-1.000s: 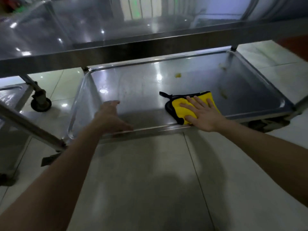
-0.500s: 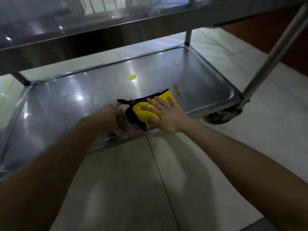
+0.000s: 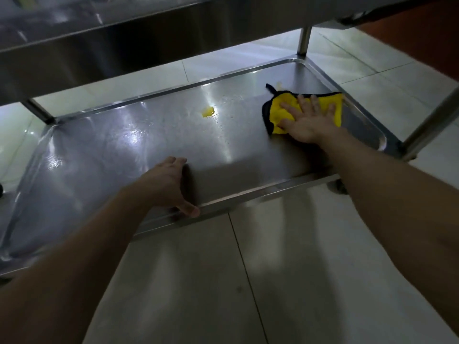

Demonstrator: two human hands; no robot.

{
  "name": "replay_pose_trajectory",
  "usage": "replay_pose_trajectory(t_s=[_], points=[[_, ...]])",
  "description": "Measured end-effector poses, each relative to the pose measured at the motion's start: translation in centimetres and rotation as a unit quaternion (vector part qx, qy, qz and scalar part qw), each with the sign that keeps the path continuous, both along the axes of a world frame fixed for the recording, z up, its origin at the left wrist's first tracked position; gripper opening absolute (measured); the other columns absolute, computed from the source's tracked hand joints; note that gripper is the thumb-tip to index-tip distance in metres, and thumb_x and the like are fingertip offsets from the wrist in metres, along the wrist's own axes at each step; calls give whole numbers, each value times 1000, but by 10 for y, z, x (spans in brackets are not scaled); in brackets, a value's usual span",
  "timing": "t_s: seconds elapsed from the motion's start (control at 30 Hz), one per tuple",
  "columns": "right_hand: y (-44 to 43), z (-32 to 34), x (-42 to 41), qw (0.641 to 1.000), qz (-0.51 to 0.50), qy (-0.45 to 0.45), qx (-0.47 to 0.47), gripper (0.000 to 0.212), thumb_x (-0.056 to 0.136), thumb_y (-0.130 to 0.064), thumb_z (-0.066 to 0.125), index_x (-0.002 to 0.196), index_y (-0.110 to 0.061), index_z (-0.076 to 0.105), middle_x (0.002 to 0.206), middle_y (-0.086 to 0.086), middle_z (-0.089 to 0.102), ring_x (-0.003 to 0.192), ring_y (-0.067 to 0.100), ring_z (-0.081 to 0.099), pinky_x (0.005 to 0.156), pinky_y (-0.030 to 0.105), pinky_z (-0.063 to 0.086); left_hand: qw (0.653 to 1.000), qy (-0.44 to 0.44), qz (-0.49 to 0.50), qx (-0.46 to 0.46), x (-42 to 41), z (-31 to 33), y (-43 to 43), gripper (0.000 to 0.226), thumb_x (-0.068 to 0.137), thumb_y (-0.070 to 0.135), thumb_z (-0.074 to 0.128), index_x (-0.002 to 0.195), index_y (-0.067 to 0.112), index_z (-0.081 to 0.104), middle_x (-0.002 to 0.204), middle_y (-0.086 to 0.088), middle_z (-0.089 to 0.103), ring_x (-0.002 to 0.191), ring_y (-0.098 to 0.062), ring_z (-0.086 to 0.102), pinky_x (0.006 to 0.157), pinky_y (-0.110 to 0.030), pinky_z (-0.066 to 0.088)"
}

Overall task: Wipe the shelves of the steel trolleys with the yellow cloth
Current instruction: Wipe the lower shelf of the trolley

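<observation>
As R hand (image 3: 308,125) flattens yellow cloth (image 3: 331,106) — steel shelf (image 3: 124,157) gleams.

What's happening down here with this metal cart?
A person is wiping the bottom shelf of a steel trolley. Their right hand presses flat on a yellow cloth near the shelf's far right corner, while the left hand rests on the front rim. A yellow stain sits mid-shelf, left of the cloth, not yet wiped.

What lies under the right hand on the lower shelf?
The yellow cloth, which the right hand presses flat on the lower shelf. The steel beneath the cloth is covered, so any stain there cannot be seen.
</observation>
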State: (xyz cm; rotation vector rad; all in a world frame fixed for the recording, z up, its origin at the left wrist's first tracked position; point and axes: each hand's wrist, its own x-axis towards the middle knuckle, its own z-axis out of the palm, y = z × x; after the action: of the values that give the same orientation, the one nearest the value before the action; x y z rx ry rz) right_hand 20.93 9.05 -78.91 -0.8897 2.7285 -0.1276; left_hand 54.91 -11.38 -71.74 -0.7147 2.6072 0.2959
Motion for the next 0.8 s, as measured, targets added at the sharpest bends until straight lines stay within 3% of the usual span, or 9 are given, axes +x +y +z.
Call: replay_pose_trajectory(t_s=[0.2, 0.4, 0.57, 0.8], points=[[-90, 1, 108, 987, 160, 19, -18, 73, 98, -79, 19, 166, -56, 4, 179, -1, -14, 164, 33, -19, 119, 77, -16, 1000, -11, 17, 1, 1, 2, -1, 163, 46, 66, 103, 173, 16, 12, 177, -6, 21, 160, -29, 30, 126, -34, 30], [-22, -6, 157, 963, 263, 24, -48, 74, 93, -72, 7, 165, -57, 5, 179, -8, -12, 165, 24, -17, 125, 70, -12, 999, -35, 35, -2, 0, 6, 4, 172, 44, 67, 103, 173, 16, 0, 180, -6, 10, 163, -31, 23, 128, -38, 28], [63, -2, 100, 976, 214, 20, -32, 60, 109, -56, 30, 165, -58, 7, 178, -15, -12, 165, 16, -14, 130, 57, -10, 999, -38, 36, 4, -3, 7, 9, 170, 47, 66, 102, 173, 14, 0, 180, -7, 10, 164, -30, 21, 128, -38, 27], [110, -1, -1, 999, 44, 10, 5, 62, 104, -68, 17, 163, -61, 0, 178, -12, -14, 165, 19, -15, 128, 63, -11, 999, -19, 28, 24, -6, 3, 11, 168, 46, 68, 99, 173, 16, 2, 180, -7, 12, 163, -31, 23, 129, -41, 26]])
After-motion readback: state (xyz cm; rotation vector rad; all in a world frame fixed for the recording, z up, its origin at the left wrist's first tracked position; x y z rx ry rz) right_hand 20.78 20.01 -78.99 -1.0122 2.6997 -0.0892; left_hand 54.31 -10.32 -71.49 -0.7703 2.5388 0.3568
